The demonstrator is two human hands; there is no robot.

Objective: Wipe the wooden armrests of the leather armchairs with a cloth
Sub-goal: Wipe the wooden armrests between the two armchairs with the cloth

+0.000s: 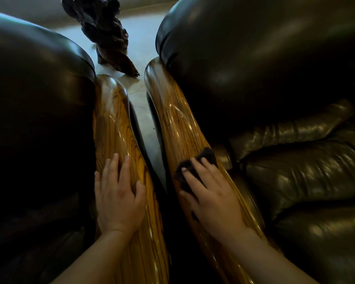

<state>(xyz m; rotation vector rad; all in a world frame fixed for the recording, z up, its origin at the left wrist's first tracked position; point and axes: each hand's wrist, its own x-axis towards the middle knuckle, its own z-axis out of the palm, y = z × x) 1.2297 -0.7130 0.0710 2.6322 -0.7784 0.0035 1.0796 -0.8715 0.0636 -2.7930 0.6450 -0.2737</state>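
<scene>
Gleaming striped-grain armrest [178, 128] under dark cloth [195, 167]

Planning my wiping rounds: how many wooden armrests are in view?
2: left armrest under the bare left hand; right armrest under the right hand pressing the cloth. Others may be hidden.

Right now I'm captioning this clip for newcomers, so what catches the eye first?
Two glossy striped wooden armrests run side by side up the middle, between dark leather armchairs. The right hand presses a dark cloth on the right one; the left hand lies flat on the other.
</scene>
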